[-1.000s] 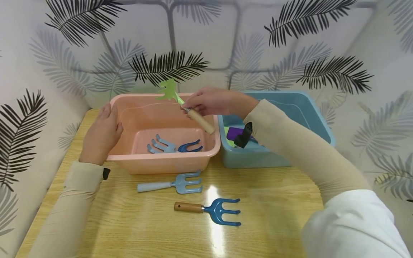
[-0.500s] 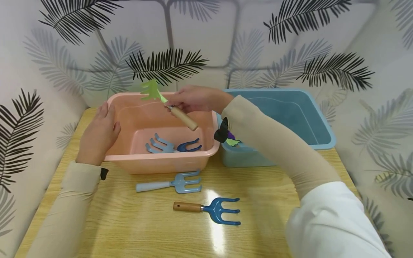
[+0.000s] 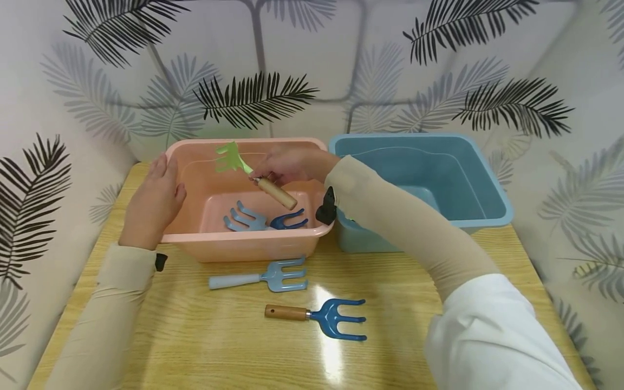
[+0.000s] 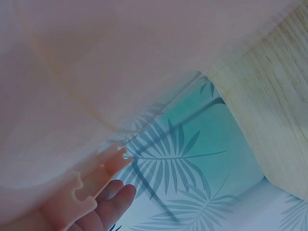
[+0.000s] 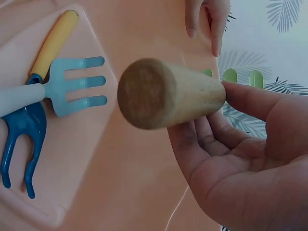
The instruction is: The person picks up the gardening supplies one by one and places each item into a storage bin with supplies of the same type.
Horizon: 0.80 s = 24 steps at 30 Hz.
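My right hand (image 3: pixel 287 163) pinches a green hand fork (image 3: pixel 231 157) near the top of its wooden handle (image 5: pixel 192 94), above the floor of the pink basin (image 3: pixel 244 244). The green tines point up and left, while the handle's butt end slants down to the right. My left hand (image 3: pixel 156 200) holds the basin's left rim, thumb on the inner side; its fingers (image 4: pixel 120 197) show beyond the rim in the left wrist view. Inside the basin, a light-blue hand fork (image 5: pixel 79 82) lies crossed over a dark-blue hand fork (image 5: pixel 31 120).
A blue basin (image 3: pixel 487 222) stands right of the pink one, partly hidden behind my right sleeve. On the wooden table (image 3: pixel 205 341) in front lie a light-blue fork (image 3: pixel 280 275) and a dark-blue fork with a brown handle (image 3: pixel 331 319). A leaf-patterned cloth (image 3: pixel 312 54) hangs behind.
My right hand has carried the green hand fork left across the pink basin, then lowered it a little. My left hand has stayed on the rim.
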### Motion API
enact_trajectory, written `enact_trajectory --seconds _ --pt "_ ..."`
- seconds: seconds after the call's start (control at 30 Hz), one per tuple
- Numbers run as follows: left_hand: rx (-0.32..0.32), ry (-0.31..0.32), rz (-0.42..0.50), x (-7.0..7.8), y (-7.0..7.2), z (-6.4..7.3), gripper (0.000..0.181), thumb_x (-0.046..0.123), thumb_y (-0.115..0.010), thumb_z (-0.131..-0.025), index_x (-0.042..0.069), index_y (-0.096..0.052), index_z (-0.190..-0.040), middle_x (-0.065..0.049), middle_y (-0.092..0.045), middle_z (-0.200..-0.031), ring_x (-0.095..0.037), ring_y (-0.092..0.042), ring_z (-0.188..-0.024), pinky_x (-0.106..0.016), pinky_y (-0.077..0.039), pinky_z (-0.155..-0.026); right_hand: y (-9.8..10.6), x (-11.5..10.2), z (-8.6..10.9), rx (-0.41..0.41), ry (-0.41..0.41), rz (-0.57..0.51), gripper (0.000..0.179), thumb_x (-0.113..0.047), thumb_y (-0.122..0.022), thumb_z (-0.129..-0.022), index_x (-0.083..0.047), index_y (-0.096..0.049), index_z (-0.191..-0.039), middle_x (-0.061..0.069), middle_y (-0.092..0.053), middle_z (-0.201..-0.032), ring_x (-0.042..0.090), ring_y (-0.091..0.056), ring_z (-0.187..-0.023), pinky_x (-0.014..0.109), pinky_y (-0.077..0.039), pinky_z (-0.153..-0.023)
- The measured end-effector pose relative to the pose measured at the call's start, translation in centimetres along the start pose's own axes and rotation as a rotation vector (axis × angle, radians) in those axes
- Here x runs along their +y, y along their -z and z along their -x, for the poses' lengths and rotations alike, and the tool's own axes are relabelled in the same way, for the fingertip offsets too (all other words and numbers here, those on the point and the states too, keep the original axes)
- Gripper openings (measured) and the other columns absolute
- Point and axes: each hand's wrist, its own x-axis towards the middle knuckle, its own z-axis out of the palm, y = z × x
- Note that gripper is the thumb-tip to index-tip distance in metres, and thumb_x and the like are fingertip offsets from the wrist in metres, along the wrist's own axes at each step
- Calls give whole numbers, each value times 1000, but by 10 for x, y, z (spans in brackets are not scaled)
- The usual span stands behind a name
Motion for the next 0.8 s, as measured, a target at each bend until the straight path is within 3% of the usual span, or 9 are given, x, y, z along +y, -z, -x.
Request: enact_trajectory --seconds 0.33,0.5,0.63,0.8 --pt "22 -16 -4 1 3 -3 53 7 -49 -91 -14 -32 -136 -38 -29 -138 -49 -29 -128 -58 -31 -99 1 -1 -7 -5 41 15 22 -13 -57 -92 6 -64 -100 14 -60 -91 22 -58 -79 32 -53 -75" --pt "48 -30 -10 0 0 -1 53 5 -50 -90 -14 -33 -136 -38 -31 -137 -50 -30 -126 -58 -32 -98 -3 7 -18 -15 37 -33 21 -12 -57 -92 8 -63 -98 14 -60 -89 19 -57 -77 31 -52 -72" --pt "63 -56 -23 0 -2 1 52 3 -51 -89 -16 -34 -134 -39 -32 -134 -51 -32 -125 -57 -33 -98 -7 19 -27 -24 13 -8 21 -12 -56 -93 7 -65 -96 15 -60 -89 20 -57 -75 32 -52 -72" --pt "83 -78 -37 1 -2 1 52 3 -52 -88 -17 -35 -133 -40 -34 -133 -52 -34 -123 -57 -34 -98 -9 29 -32 -70 33 64 27 -12 -57 -92 11 -64 -103 24 -58 -105 20 -57 -78 33 -53 -75"
